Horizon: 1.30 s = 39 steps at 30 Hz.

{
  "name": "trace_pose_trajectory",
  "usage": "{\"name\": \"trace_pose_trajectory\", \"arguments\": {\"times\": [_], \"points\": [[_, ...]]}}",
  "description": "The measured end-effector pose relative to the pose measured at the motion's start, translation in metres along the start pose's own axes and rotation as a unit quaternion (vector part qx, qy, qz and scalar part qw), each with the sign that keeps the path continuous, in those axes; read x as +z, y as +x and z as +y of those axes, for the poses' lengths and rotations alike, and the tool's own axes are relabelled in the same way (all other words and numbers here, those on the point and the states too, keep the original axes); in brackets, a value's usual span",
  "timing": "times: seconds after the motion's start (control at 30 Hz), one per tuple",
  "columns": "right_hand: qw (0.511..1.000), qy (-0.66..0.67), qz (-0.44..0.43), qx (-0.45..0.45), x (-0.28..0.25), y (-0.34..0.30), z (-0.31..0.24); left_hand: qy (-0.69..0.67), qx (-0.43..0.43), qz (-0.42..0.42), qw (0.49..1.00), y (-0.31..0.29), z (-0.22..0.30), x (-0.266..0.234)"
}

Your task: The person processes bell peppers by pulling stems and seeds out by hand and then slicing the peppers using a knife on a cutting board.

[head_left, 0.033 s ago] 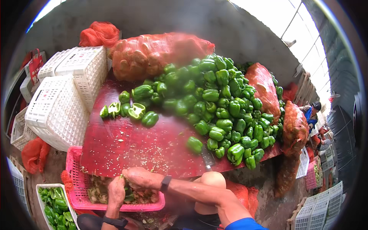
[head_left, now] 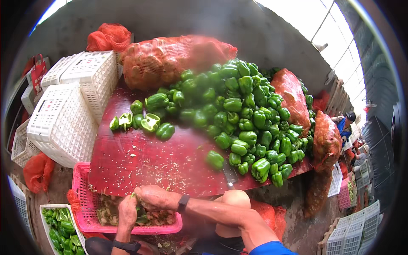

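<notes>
My left hand point(head_left: 127, 211) and my right hand point(head_left: 156, 197) meet over the near edge of a red board. Both have their fingers closed on a piece of green bell pepper point(head_left: 133, 194), mostly hidden by the fingers. Below them is a pink basket point(head_left: 81, 187) holding brownish and green pepper scraps point(head_left: 110, 214). On the red board point(head_left: 127, 170), pale seeds lie scattered. Cut pepper halves point(head_left: 150, 122) rest at its left side. A big heap of whole green bell peppers point(head_left: 248, 123) covers the right. A knife point(head_left: 230, 175) lies beside the heap, close to the near edge.
White plastic crates point(head_left: 63, 121) are stacked left of the board. At lower left stands a white crate of green peppers point(head_left: 63, 231). Filled red mesh sacks point(head_left: 170, 59) line the back; others point(head_left: 327, 140) stand at the right. Another person point(head_left: 345, 127) is farther off, right.
</notes>
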State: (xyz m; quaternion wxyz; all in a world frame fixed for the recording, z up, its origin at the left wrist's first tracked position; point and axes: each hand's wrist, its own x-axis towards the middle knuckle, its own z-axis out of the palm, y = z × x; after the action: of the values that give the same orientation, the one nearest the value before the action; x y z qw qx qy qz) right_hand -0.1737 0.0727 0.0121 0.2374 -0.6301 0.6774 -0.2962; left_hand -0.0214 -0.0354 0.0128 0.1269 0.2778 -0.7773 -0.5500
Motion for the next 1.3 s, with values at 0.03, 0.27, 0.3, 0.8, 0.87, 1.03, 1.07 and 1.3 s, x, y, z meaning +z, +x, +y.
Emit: {"name": "trace_pose_trajectory", "arguments": {"times": [0.03, 0.27, 0.3, 0.8, 0.87, 1.03, 1.07, 1.3], "points": [[1.000, 0.009, 0.014, -0.013, 0.002, -0.001, 0.000, -0.003, -0.011, -0.002, 1.000, 0.000, 0.001, -0.004], [0.959, 0.275, 0.000, 0.068, 0.018, 0.000, 0.015, -0.014, 0.047, -0.026, 0.998, -0.004, -0.004, -0.014], [0.882, 0.417, -0.067, 0.208, 0.007, -0.003, -0.003, 0.045, 0.132, -0.007, 0.990, -0.004, -0.021, -0.014], [0.996, 0.044, 0.057, 0.050, 0.012, -0.002, -0.009, 0.105, 0.014, -0.054, 0.993, 0.001, 0.004, -0.024], [0.994, 0.007, 0.110, 0.010, 0.014, -0.002, -0.006, 0.037, -0.050, -0.039, 0.997, 0.002, 0.009, -0.024], [0.982, 0.165, 0.082, 0.037, 0.017, 0.000, 0.004, 0.018, 0.023, -0.040, 0.999, 0.003, 0.008, -0.033], [0.976, 0.193, 0.096, 0.001, 0.018, 0.000, 0.005, 0.006, 0.020, -0.034, 0.999, 0.000, 0.011, -0.034], [0.982, 0.115, 0.142, 0.050, 0.012, 0.003, -0.024, 0.236, 0.234, -0.005, 0.943, -0.001, -0.007, -0.040]]}}
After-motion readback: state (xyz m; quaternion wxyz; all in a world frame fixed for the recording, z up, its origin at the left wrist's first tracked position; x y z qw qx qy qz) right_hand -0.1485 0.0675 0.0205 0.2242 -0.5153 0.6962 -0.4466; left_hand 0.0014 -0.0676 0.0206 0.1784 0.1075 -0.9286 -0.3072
